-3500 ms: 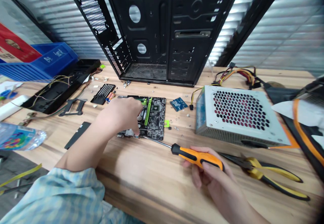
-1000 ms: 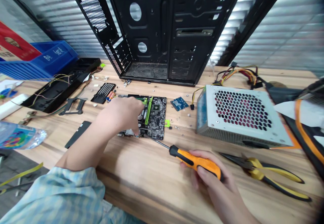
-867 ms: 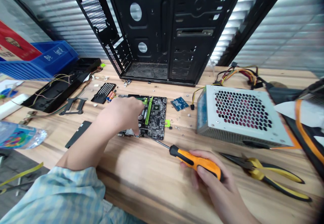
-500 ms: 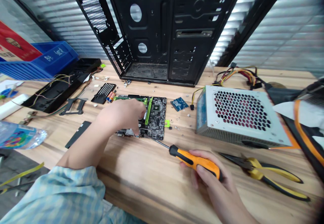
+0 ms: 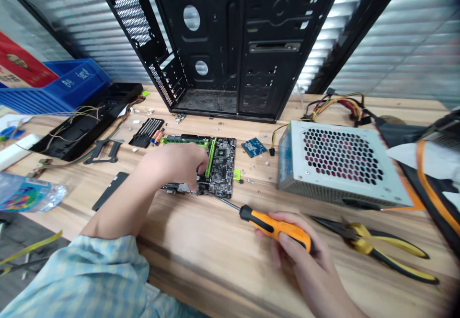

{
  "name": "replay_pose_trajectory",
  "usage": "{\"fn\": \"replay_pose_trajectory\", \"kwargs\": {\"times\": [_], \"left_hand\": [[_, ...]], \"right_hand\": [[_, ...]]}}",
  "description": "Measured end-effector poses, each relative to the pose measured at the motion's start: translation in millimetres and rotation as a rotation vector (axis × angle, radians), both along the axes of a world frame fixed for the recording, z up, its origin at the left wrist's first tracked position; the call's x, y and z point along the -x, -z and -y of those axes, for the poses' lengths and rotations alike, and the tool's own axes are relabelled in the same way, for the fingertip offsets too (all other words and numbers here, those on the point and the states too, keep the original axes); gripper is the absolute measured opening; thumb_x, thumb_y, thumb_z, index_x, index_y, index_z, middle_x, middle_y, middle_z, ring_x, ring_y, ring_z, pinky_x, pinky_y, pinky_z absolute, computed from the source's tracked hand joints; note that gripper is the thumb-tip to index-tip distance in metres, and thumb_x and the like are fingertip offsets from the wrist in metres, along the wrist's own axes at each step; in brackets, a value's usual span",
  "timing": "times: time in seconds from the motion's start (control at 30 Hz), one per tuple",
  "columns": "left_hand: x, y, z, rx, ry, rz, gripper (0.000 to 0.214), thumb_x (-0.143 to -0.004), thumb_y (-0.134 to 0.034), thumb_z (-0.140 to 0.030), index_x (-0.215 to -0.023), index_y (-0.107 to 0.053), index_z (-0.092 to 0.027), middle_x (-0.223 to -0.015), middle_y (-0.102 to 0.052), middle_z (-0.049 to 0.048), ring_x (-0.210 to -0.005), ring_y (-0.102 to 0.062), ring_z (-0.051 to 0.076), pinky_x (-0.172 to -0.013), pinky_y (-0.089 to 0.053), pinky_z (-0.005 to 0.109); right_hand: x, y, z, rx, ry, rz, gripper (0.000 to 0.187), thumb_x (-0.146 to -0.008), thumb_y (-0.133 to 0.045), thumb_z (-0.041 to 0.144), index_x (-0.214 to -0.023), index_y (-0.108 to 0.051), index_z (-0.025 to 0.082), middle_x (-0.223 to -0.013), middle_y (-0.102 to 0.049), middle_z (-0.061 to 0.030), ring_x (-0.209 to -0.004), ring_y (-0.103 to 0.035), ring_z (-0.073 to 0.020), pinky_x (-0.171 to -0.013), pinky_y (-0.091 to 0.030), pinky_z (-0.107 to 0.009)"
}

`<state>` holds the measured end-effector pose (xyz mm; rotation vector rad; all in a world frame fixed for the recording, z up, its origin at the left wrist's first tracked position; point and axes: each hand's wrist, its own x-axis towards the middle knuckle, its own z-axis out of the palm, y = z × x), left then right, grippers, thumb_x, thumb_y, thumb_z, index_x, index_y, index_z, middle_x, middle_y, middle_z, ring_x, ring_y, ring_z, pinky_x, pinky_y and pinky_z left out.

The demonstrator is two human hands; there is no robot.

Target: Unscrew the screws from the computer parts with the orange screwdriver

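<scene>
**Screwdriver in the right hand, left hand over the motherboard**

The right hand [image 5: 309, 263] is wrapped round the handle of an orange-and-black screwdriver [image 5: 276, 226], its shaft reaching forward-left to the near edge of the motherboard [image 5: 223, 167]. The left hand [image 5: 179, 162] bends over that board, fingers curled; whether they pinch anything cannot be told. The board should be light, stiff and fragile, best held by its edges; the screwdriver's thick handle looks grippy. Under both lies a wood-grain table [image 5: 201, 255]. Right of the screwdriver grip lie long-nose pliers [image 5: 362, 241]; beyond both hands stands a black computer case [image 5: 223, 40] before window blinds [image 5: 406, 44].
</scene>
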<state>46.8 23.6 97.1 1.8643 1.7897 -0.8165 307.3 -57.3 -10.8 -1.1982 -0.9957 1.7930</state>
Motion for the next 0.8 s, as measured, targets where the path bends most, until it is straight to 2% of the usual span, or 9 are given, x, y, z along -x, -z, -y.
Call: {"fn": "replay_pose_trajectory", "kwargs": {"times": [0.2,0.5,0.8], "left_hand": [[2,0.1,0,-0.015,0.004,0.032,0.036,-0.060,-0.074,-0.028,-0.095,-0.070,-0.024,-0.097,-0.068,0.0051,-0.087,-0.063,0.023,-0.067,-0.044,0.028],[0,-0.4,1,-0.013,0.010,0.028,0.035,-0.060,-0.074,-0.026,-0.095,-0.070,-0.023,-0.099,-0.069,0.0050,-0.088,-0.063,0.023,-0.066,-0.044,0.027],[1,0.6,2,-0.009,0.006,0.030,0.035,-0.061,-0.073,-0.026,-0.096,-0.070,-0.023,-0.099,-0.069,0.0053,-0.090,-0.063,0.024,-0.070,-0.044,0.029]], "right_hand": [[-8,12.3,-9,-0.014,-0.068,-0.104,0.031,-0.081,-0.071,0.042,-0.103,-0.068,0.020,-0.080,-0.074,-0.0094,-0.048,-0.055,-0.0119,-0.047,-0.046,-0.023],[1,-4.3,-5,0.051,0.002,-0.083,0.038,-0.075,-0.075,0.047,-0.100,-0.067,0.019,-0.079,-0.074,-0.0088,-0.048,-0.050,-0.0095,-0.047,-0.044,-0.022],[-2,-3.9,-4,0.036,-0.091,-0.063,0.039,-0.078,-0.073,0.047,-0.105,-0.063,0.020,-0.084,-0.074,-0.0094,-0.049,-0.051,-0.0100,-0.051,-0.044,-0.024]]}}
